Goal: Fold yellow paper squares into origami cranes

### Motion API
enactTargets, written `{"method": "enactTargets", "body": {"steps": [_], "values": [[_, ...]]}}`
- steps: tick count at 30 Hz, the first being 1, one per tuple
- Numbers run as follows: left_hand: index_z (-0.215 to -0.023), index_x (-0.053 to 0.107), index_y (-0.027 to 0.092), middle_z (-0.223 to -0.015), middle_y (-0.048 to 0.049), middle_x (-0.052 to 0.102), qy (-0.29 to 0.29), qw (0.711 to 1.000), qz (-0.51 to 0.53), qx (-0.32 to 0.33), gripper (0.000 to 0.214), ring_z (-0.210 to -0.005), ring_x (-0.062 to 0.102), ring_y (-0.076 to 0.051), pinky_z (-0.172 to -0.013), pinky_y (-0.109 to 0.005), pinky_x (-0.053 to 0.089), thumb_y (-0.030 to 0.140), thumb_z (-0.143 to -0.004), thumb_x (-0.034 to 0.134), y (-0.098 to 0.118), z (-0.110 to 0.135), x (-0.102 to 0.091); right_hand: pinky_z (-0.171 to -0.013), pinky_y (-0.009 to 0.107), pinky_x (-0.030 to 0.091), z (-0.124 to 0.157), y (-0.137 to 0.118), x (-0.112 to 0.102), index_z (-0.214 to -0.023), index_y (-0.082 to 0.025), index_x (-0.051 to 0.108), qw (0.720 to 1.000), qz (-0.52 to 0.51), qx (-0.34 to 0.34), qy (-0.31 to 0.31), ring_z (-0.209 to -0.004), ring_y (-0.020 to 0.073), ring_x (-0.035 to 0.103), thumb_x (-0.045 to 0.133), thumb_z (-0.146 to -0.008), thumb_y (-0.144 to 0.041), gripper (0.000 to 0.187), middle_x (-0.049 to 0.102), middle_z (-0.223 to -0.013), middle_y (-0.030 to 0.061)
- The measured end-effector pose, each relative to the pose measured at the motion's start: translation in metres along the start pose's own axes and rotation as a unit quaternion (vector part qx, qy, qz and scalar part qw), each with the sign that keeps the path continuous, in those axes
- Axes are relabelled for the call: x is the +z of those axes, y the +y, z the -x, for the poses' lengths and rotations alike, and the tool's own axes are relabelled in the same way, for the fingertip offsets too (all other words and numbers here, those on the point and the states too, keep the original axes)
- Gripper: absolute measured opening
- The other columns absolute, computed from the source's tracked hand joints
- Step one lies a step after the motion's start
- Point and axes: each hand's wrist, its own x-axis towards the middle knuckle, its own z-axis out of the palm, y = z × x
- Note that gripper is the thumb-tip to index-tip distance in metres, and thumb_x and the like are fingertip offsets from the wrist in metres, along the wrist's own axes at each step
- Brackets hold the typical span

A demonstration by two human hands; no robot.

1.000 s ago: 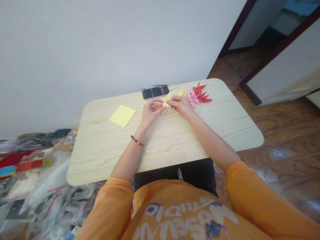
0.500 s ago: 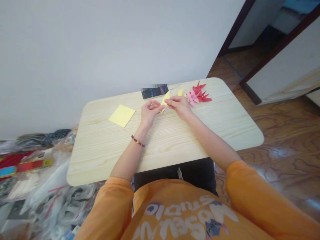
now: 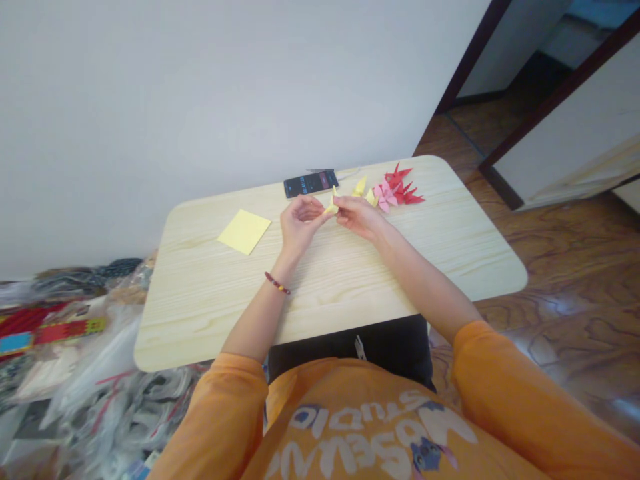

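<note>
- I'm looking down from the head camera at a light wood table (image 3: 210,293), with both hands raised over its far half.
- The folded yellow paper (image 3: 331,208) is small and pointed. It's held just above the table, between the two hands and a little in front of the phone.
- My left hand (image 3: 300,223) is curled, its fingertips closed on the paper's left end. The fingers hide part of the fold.
- My right hand (image 3: 360,219) grasps the other side in a pinch between thumb and fingertips.
- A beaded bracelet (image 3: 277,283) circles the left wrist.
- A phone (image 3: 311,184) lies near the far edge, just beyond the left hand, with its screen lit.
- A yellow paper square (image 3: 244,231) lies flat to the left, well apart from the left hand.
- Near the right hand, a small yellow paper piece (image 3: 359,187) and a second yellow piece (image 3: 371,197) sit beside a pink paper flower (image 3: 383,197).
- Red paper flowers (image 3: 403,188) touch the pink one on its right.
- Orange sleeves (image 3: 493,380) cover both upper arms.
- Plastic bags (image 3: 115,407) are heaped on the wood floor (image 3: 560,267) to the left of the table.
</note>
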Motion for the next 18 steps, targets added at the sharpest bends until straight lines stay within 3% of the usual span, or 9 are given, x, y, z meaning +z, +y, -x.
{"method": "enactTargets", "body": {"steps": [6, 11, 14, 18], "values": [[-0.083, 0.064, 0.019, -0.084, -0.0012, 0.069, -0.015, 0.996, -0.055, 0.072, 0.031, -0.072, 0.064, -0.01, -0.066, -0.022, 0.05, 0.039, -0.064, 0.08, 0.0031, 0.0024, -0.0021, -0.039, 0.014, 0.023, -0.0026, 0.0001, -0.0024, -0.078, -0.015, 0.06, 0.999, -0.026, 0.034, -0.029, -0.049, 0.0012, 0.038, 0.081, -0.059, -0.019, 0.029, 0.051, -0.062, -0.0065], [-0.089, 0.071, 0.022, -0.09, -0.0035, 0.071, -0.032, 0.992, -0.086, 0.09, 0.024, -0.075, 0.063, -0.012, -0.066, -0.022, 0.049, 0.037, -0.07, 0.076, 0.0004, 0.0037, -0.0026, -0.04, 0.011, 0.02, -0.0017, 0.0006, -0.0017, -0.075, -0.016, 0.053, 0.998, -0.052, 0.044, -0.01, -0.047, -0.0001, 0.035, 0.079, -0.057, -0.012, 0.032, 0.046, -0.058, -0.0092], [-0.091, 0.073, 0.024, -0.088, -0.0031, 0.07, -0.032, 0.993, -0.076, 0.089, 0.022, -0.076, 0.062, -0.011, -0.066, -0.022, 0.049, 0.034, -0.072, 0.075, -0.0015, 0.0043, -0.0014, -0.041, 0.012, 0.025, -0.0003, 0.0023, 0.0005, -0.073, -0.018, 0.053, 1.0, -0.011, -0.008, 0.012, -0.048, 0.001, 0.038, 0.08, -0.058, -0.018, 0.031, 0.048, -0.059, -0.0088], [-0.096, 0.072, 0.025, -0.086, -0.0023, 0.069, -0.014, 0.996, -0.055, 0.063, 0.025, -0.075, 0.061, -0.01, -0.065, -0.02, 0.048, 0.031, -0.072, 0.075, -0.0029, 0.0037, 0.0006, -0.047, 0.017, 0.037, -0.0003, 0.0065, 0.0029, -0.075, -0.019, 0.061, 0.982, 0.094, -0.157, 0.045, -0.056, 0.0048, 0.046, 0.079, -0.062, -0.035, 0.027, 0.058, -0.067, -0.0043]]}}
